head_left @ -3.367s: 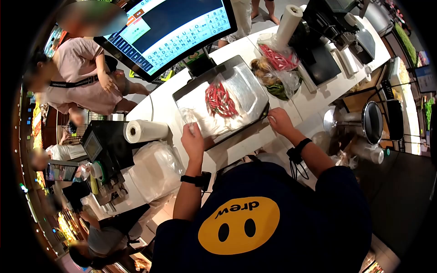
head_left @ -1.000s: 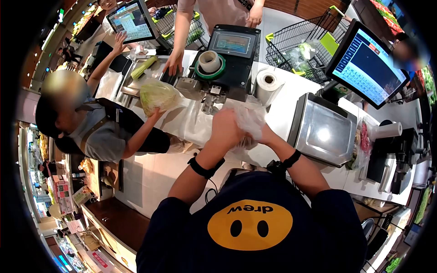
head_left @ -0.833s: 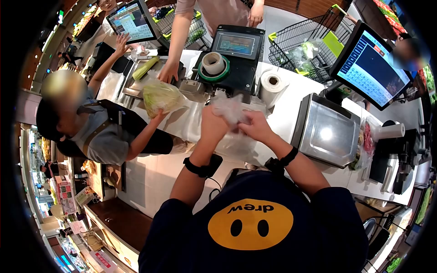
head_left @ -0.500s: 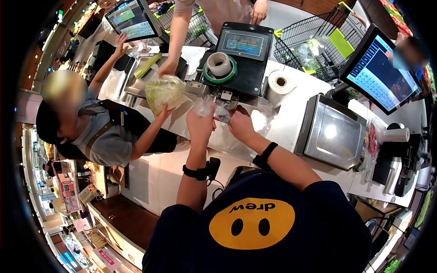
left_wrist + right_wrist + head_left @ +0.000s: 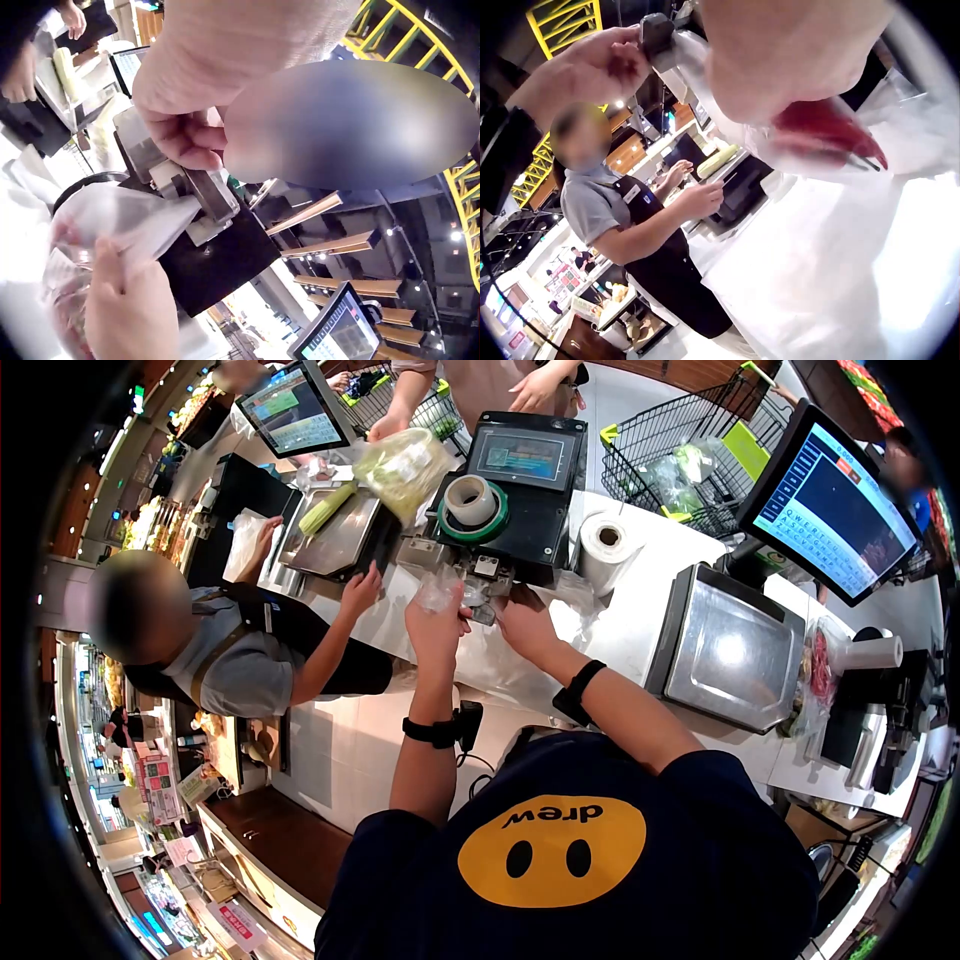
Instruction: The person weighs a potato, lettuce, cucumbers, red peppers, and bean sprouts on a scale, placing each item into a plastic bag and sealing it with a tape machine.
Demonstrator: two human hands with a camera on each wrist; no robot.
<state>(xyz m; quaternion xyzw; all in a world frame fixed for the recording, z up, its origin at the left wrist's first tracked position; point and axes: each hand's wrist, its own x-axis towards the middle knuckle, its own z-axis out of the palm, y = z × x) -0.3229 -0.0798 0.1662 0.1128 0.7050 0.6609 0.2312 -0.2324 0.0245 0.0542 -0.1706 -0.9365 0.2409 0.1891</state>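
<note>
A clear plastic bag (image 5: 120, 217) of red chili peppers (image 5: 821, 131) has its twisted neck in the metal head of a bag neck sealer (image 5: 199, 199). On one side of that head, my left hand (image 5: 435, 628) pinches the loose plastic top of the bag, its fingers curled. My right hand (image 5: 525, 625) grips the bag on the other side, just above the peppers, as the left wrist view shows. In the head view, my right hand mostly hides the peppers. A roll of tape (image 5: 468, 500) sits in a green ring on the sealer's black body (image 5: 525, 490).
Right of the sealer stand a bag roll (image 5: 605, 545) and a steel scale (image 5: 735, 650) with a touchscreen (image 5: 835, 510). At left, a person in an apron (image 5: 255, 650) stands by another scale (image 5: 340, 540). Across the counter, a bag of leafy vegetable (image 5: 405, 470) hangs beside another person's hand.
The peppers have left the scale and hang bagged at the sealer. My hands have moved left and apart around its head. The leafy vegetable bag has passed from the aproned person across the counter.
</note>
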